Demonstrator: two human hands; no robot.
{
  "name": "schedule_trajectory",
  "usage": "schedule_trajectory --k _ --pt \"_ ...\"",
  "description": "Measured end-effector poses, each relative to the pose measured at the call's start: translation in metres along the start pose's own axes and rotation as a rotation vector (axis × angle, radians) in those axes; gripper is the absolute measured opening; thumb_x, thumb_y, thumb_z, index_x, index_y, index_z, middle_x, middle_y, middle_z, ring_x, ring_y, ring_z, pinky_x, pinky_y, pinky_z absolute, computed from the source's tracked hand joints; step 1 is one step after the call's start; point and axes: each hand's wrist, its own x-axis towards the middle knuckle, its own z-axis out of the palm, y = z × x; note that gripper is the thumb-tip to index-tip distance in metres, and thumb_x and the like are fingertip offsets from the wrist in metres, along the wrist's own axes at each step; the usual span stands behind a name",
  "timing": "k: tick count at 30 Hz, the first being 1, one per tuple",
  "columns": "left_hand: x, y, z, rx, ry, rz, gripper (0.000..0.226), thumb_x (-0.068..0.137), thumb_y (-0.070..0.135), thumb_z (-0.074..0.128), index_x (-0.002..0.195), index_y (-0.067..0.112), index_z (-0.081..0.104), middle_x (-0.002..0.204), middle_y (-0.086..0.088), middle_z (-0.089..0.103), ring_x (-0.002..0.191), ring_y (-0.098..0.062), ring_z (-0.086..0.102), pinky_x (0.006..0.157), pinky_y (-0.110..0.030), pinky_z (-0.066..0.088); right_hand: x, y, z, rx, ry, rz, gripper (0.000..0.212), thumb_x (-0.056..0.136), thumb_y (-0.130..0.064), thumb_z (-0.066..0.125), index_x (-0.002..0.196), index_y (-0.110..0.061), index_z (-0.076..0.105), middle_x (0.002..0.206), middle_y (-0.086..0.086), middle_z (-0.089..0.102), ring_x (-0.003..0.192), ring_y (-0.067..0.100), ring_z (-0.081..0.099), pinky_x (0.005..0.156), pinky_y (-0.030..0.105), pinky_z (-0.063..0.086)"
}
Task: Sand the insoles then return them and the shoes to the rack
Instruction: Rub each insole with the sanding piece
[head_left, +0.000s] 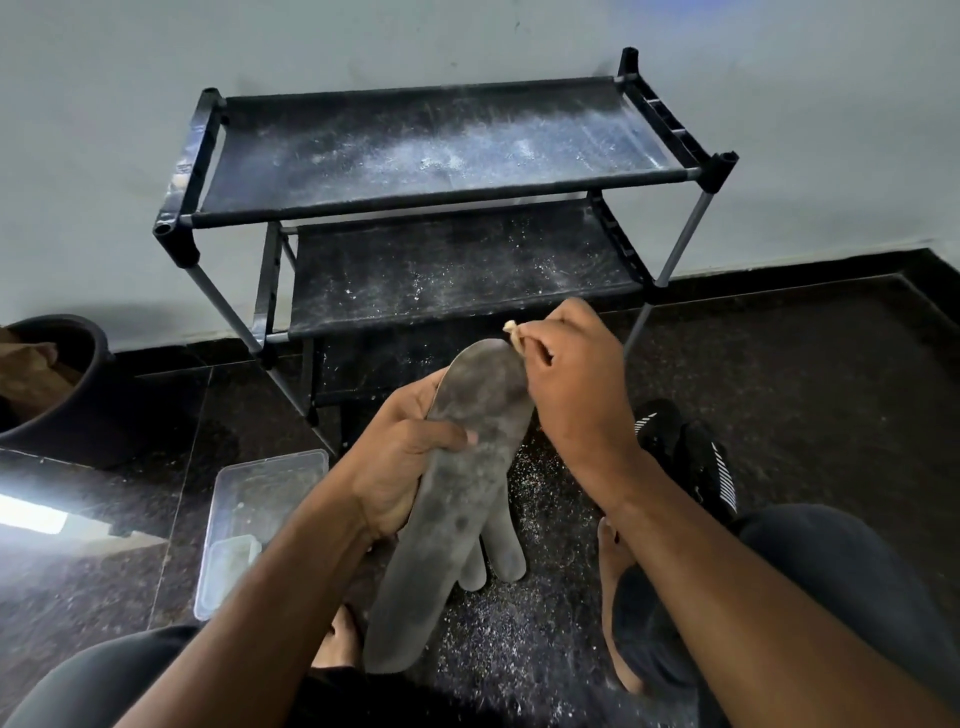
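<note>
As left hand grips insole

No readable text, label, brand or number shows anywhere. The only marking is a set of white stripes on the black shoe on the floor just beside the right forearm, and they form no letters.

place: home, floor corner by a wall | evidence: dark polished stone floor with dark skirting under plain pale wall | low black fabric-shelf shoe rack, dusty, against wall | dark pot at left | clear plastic container on floor | person seated barefoot
</note>
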Motion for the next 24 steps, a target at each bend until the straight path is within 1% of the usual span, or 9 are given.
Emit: schedule_trajectory --k 2,4,7,10,13,15,17,20,24 --pt "-0.001 0.001 -0.001 -0.022 0.065 0.007 0.051 0.083 -0.024 0.048 0.113 0.008 0.074 0.099 -0.017 0.069 0.086 -0.027 0.068 0.075 -0.038 0.059 0.001 -0.004 -0.004 0.001 0.071 -0.011 0.004 0.089 0.003 0.069 0.088 0.004 0.073 0.083 0.007 0.057 0.070 0.015 0.055 0.060 0.028 0.051" --pt "0.003 0.000 -0.004 -0.025 0.179 0.051 0.045 0.076 -0.022 0.052 0.106 0.004 0.074 0.098 -0.021 0.070 0.087 -0.030 0.069 0.077 -0.040 0.060 -0.010 -0.023 -0.004 0.006 0.097 -0.123 0.006 0.091 0.003 0.067 0.091 0.006 0.072 0.083 0.010 0.057 0.071 0.019 0.055 0.060 0.030 0.051" --pt "0.008 0.001 -0.005 -0.076 0.280 0.071 0.048 0.078 -0.021 0.048 0.119 -0.002 0.066 0.104 -0.020 0.070 0.093 -0.028 0.070 0.079 -0.036 0.061 -0.028 -0.042 0.002 0.025 0.074 -0.268 0.015 0.098 0.000 0.059 0.098 0.008 0.071 0.085 0.014 0.058 0.074 0.023 0.055 0.063 0.032 0.050" --pt "0.008 0.002 -0.004 -0.060 0.378 0.058 0.042 0.082 -0.023 0.041 0.109 -0.004 0.067 0.095 -0.019 0.071 0.087 -0.028 0.071 0.073 -0.033 0.061 -0.026 -0.041 0.001 0.061 0.144 -0.223 0.014 0.097 0.001 0.061 0.098 0.010 0.071 0.086 0.015 0.060 0.076 0.023 0.058 0.066 0.030 0.052" --pt "0.006 0.003 -0.006 -0.113 0.461 -0.008 0.040 0.086 -0.017 0.046 0.116 -0.004 0.069 0.099 -0.021 0.073 0.086 -0.032 0.073 0.073 -0.039 0.061 -0.023 -0.044 -0.005 0.175 0.210 -0.225 0.012 0.094 0.004 0.064 0.100 0.012 0.071 0.089 0.018 0.063 0.081 0.021 0.062 0.076 0.023 0.053" --pt "0.007 0.004 -0.006 -0.138 0.451 -0.033 0.040 0.086 -0.015 0.047 0.116 -0.001 0.069 0.098 -0.020 0.074 0.085 -0.031 0.073 0.071 -0.039 0.061 -0.028 -0.044 -0.003 0.167 0.151 -0.244 0.014 0.096 0.002 0.063 0.102 0.012 0.071 0.091 0.017 0.063 0.083 0.022 0.063 0.077 0.024 0.054" --pt "0.006 0.006 -0.003 -0.111 0.415 -0.042 0.034 0.086 -0.015 0.047 0.108 -0.001 0.070 0.091 -0.019 0.072 0.080 -0.030 0.072 0.067 -0.037 0.060 -0.033 -0.039 0.007 0.172 0.010 -0.203 0.014 0.098 -0.001 0.060 0.100 0.008 0.071 0.092 0.013 0.061 0.082 0.022 0.062 0.073 0.029 0.054" --pt "0.004 0.007 0.005 -0.064 0.352 -0.029 0.034 0.086 -0.018 0.045 0.096 0.001 0.070 0.084 -0.017 0.068 0.075 -0.027 0.069 0.066 -0.035 0.060 -0.036 -0.030 0.019 0.164 -0.180 -0.099 0.015 0.097 -0.005 0.060 0.087 0.002 0.068 0.089 0.004 0.054 0.080 0.018 0.054 0.068 0.035 0.052" --pt "0.001 0.010 0.010 -0.084 0.304 -0.003 0.043 0.084 -0.021 0.041 0.096 0.004 0.074 0.087 -0.017 0.072 0.075 -0.026 0.072 0.067 -0.034 0.062 -0.028 -0.022 0.015 0.087 -0.134 -0.072 0.017 0.098 -0.012 0.060 0.088 -0.001 0.070 0.089 0.003 0.055 0.081 0.018 0.053 0.066 0.035 0.050"
